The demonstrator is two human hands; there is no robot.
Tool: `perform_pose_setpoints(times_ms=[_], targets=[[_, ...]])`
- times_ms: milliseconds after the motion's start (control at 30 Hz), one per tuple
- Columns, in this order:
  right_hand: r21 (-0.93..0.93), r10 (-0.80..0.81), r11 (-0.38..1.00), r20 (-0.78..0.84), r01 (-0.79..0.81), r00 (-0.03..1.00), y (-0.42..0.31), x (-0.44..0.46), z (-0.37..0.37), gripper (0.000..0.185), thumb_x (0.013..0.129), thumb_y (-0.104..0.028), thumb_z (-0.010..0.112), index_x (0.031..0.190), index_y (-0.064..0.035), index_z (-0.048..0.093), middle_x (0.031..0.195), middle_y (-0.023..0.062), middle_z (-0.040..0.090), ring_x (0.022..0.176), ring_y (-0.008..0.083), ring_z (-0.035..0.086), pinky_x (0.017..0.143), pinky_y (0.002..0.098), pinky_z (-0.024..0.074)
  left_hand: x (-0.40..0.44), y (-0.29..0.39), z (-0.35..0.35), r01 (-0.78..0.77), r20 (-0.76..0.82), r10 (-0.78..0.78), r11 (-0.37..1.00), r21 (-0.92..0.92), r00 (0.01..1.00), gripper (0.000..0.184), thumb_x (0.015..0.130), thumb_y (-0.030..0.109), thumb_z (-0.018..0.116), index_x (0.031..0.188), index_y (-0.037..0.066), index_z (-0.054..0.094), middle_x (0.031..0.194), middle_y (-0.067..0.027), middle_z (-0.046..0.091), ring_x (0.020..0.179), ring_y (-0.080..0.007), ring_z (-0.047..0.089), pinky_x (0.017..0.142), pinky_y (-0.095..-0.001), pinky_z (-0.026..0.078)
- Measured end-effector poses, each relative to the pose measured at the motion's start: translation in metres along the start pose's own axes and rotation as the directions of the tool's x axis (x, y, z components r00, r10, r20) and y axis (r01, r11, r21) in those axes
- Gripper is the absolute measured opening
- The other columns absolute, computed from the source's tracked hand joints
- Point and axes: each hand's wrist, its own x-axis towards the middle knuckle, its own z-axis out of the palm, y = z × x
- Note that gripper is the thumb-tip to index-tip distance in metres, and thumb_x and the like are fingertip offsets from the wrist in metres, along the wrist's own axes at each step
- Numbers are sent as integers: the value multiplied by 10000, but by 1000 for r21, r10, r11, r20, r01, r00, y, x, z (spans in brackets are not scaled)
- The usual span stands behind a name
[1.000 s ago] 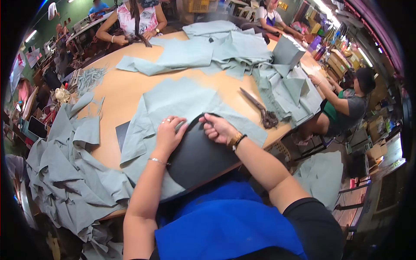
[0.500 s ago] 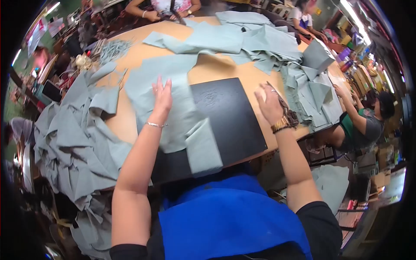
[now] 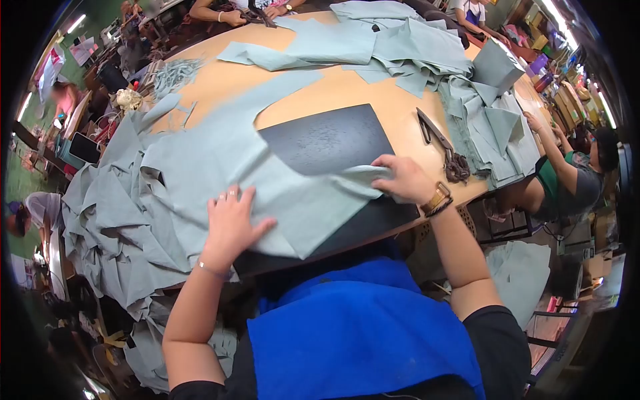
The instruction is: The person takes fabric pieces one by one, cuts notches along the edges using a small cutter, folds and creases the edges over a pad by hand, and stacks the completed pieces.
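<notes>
A large grey-green cloth piece lies across the table in front of me, partly over a dark flat board. My left hand rests on the cloth with its fingers spread. The cloth's right corner is pinched in my right hand, above the board's right side. Scissors with dark wrapped handles lie on the table beyond my right hand.
Crumpled cloth hangs over the table's left edge, with thin strips behind it. Cloth pieces cover the far side, and folded cloth lies at the right. Co-workers are at the far edge and at the right.
The cloth has shifted and now spreads over the board's left and near parts. My left hand has come down onto it. My right hand, open half a second ago, has closed on its corner.
</notes>
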Motion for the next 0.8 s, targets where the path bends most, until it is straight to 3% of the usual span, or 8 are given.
perform_pose_setpoints(times_ms=[67, 167, 333, 433, 467, 567, 667, 800], targets=[[-35, 22, 999, 48, -20, 999, -1, 4, -24, 316, 762, -142, 757, 1030, -9, 656, 896, 163, 694, 852, 279, 675, 797, 350, 525, -19, 17, -28, 2, 175, -3, 1000, 5, 985, 719, 766, 607, 710, 1243, 80, 601, 1255, -157, 582, 1041, -350, 628, 897, -506, 449], [-140, -26, 989, 89, 38, 996, 12, 17, -37, 307, 739, -137, 762, 1003, -13, 665, 890, 160, 695, 847, 281, 674, 787, 355, 525, -9, 31, -38, 2, 244, 53, 975, -220, 968, 672, 794, 586, 699, 1221, 73, 616, 1241, -166, 603, 1060, -361, 621, 992, -466, 436], [-340, 5, 937, 245, 81, 970, 2, 41, -57, 288, 746, -91, 701, 1031, -55, 674, 924, 149, 687, 902, 324, 665, 820, 411, 515, 70, 49, 25, -512, -249, 449, 784, -352, 858, 531, 826, 479, 716, 1151, 63, 652, 1181, -143, 622, 1122, -334, 580, 948, -432, 461], [-766, -217, 642, -141, 32, 966, 3, 44, -60, 385, 749, -35, 684, 1125, -94, 630, 1073, 133, 677, 966, 315, 656, 849, 390, 515, 100, 72, 49, -598, -329, 508, 742, -302, 796, 512, 814, 461, 731, 1134, 69, 655, 1160, -131, 619, 1129, -333, 555, 948, -420, 453], [-827, -426, 563, -290, 0, 857, 1, 49, -61, 454, 766, 18, 640, 1197, -117, 592, 1156, 117, 648, 1031, 323, 634, 879, 385, 513, 105, 76, 53, -602, -335, 509, 742, -296, 793, 508, 806, 460, 736, 1123, 72, 655, 1151, -128, 617, 1117, -331, 555, 947, -415, 447], [-501, -404, 830, -235, 246, 884, -24, 45, -51, 428, 786, 22, 618, 1199, -89, 599, 1143, 115, 651, 1033, 336, 629, 885, 394, 520, 114, 85, 59, -604, -387, 491, 753, -262, 780, 491, 781, 469, 751, 1079, 90, 659, 1104, -108, 621, 1066, -305, 567, 951, -418, 416], [-125, -404, 909, -33, 398, 914, -13, 42, -9, 405, 800, 15, 601, 1196, -71, 611, 1144, 124, 648, 1015, 348, 632, 896, 406, 521, 112, 91, 56, -566, -358, 468, 785, -252, 808, 473, 766, 486, 753, 1039, 112, 660, 1044, -77, 642, 1027, -274, 588, 959, -439, 381], [-91, -415, 903, 70, 421, 907, 0, 48, 19, 329, 806, -32, 603, 1129, -68, 655, 1038, 147, 651, 972, 349, 635, 872, 437, 510, 115, 94, 47, -541, -328, 452, 794, -277, 830, 474, 777, 493, 743, 1036, 104, 668, 923, -51, 647, 951, -258, 604, 974, -440, 364]])
